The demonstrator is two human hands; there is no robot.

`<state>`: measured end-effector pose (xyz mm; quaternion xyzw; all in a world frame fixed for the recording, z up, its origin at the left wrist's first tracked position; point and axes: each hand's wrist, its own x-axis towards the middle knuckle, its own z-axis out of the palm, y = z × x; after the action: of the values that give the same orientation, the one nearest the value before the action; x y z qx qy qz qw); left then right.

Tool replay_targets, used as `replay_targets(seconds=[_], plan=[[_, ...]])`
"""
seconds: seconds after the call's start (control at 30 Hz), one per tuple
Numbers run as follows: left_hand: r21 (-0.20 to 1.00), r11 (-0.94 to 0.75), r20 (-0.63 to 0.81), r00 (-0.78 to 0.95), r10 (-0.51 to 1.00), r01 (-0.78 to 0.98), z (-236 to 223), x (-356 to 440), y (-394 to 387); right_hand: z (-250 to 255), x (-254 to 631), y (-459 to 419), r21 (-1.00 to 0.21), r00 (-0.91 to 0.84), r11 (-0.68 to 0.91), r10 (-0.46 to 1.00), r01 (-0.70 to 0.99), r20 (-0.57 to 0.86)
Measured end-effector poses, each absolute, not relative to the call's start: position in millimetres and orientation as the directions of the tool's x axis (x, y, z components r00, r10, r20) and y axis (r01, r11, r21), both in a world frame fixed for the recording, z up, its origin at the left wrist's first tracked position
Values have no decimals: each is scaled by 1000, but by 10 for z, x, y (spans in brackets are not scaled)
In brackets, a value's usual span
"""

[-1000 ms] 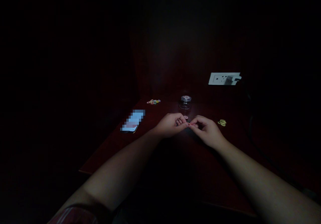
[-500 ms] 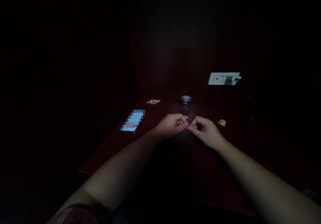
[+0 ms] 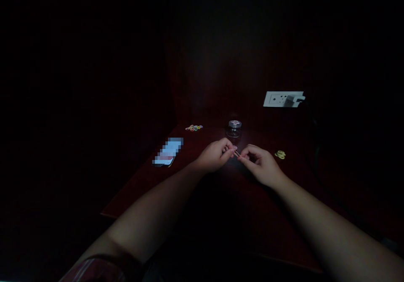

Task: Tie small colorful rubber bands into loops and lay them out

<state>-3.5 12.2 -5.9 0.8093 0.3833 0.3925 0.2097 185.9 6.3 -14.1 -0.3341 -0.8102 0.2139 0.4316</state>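
Between my two hands a small pinkish rubber band (image 3: pixel 237 153) is stretched into a thin, narrow loop. My left hand (image 3: pixel 216 155) pinches one end of it with thumb and fingertips. At the other end, my right hand (image 3: pixel 261 164) pinches it the same way. Just behind the fingertips lies something small and pink (image 3: pixel 235 147), probably more bands, partly hidden. A clear jar with a lid (image 3: pixel 235 129) stands behind that. To the right of my right hand is a little pile of yellow rubber bands (image 3: pixel 280 155).
Mixed-colour rubber bands (image 3: pixel 194 128) lie at the back left of the dark red table (image 3: pixel 142 189). A phone (image 3: pixel 168 151) with a lit, blurred screen is left of my left hand. A wall socket (image 3: pixel 283 99) holds a plug, and the surroundings are very dark.
My hands have drawn slightly apart, and the band between them is now pulled longer. My left fingertips have risen a little.
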Motion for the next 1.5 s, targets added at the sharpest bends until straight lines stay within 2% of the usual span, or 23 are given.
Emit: replay_targets(seconds=[0.2, 0.3, 0.6, 1.1, 1.5], plan=[[657, -628, 448, 454, 770, 417, -85, -32, 119, -161, 1874, 90, -621, -399, 690, 723, 372, 564], [672, -630, 433, 482, 761, 390, -77, -36, 98, -173, 1874, 93, -651, -395, 676, 734, 345, 552], [726, -595, 412, 475, 777, 344, -39, -15, 60, -182, 1882, 99, -667, -386, 645, 761, 373, 521], [749, -577, 396, 479, 783, 324, -62, -3, 67, -190, 1891, 116, -663, -355, 639, 769, 390, 532], [717, -562, 385, 438, 813, 413, -84, -34, 131, -167, 1881, 68, -636, -445, 674, 733, 376, 515]])
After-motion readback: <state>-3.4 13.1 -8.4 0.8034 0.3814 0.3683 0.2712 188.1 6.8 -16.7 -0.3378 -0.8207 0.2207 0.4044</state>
